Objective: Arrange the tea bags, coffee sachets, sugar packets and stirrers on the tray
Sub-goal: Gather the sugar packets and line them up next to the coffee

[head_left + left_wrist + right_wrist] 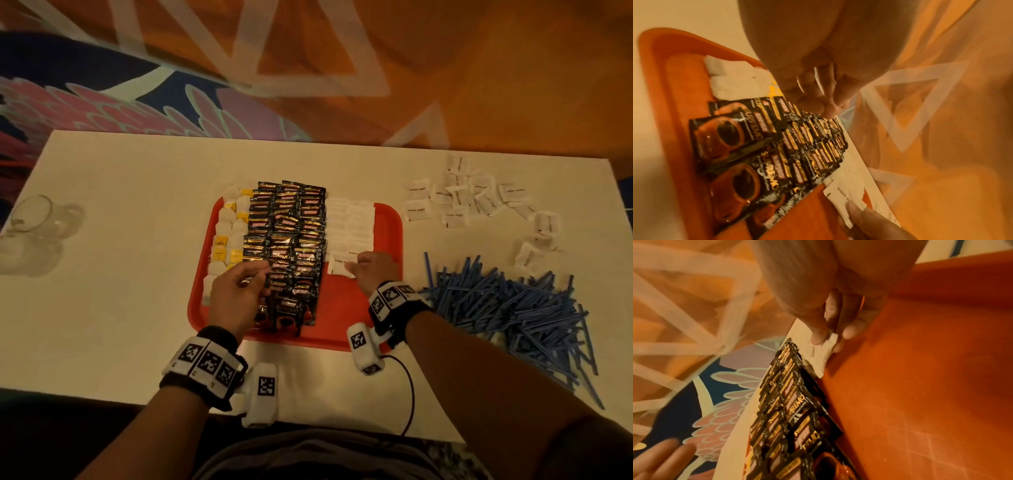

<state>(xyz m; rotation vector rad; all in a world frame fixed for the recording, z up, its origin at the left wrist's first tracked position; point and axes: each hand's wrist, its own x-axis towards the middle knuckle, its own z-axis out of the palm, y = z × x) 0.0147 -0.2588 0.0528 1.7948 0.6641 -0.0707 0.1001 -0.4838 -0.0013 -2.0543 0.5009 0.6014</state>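
A red tray [387, 219] sits in the middle of a white table [137, 192], and it is already well filled. Along its left side run two columns of white tea bags [227, 219] with yellow tags; the middle holds overlapping rows of black and gold coffee sachets [291, 226], reaching from the far rim almost to the near rim; just right of those lie two columns of white sugar packets [349, 222]. The right hand [375, 270] is over the near end of the sugar columns, and its thumb and fingertips [851, 331] pinch a white sugar packet [821, 353] marked "brown sugar", whose lower edge touches the tray floor right beside the coffee sachets. The left hand [236, 294] hovers above the near left part of the tray, over the border between tea bags and coffee sachets, with its fingers loosely curled and nothing between them, so far as the head view and the left wrist view show. More loose sugar packets [469, 197] lie scattered on the far right of the table, well apart from the tray. A big heap of blue stirrers [513, 308] lies on the near right of the table, just beside the tray's right rim. A clear glass pitcher [34, 219] stands at the table's far left edge. Beyond the table is a patterned carpet [102, 85].
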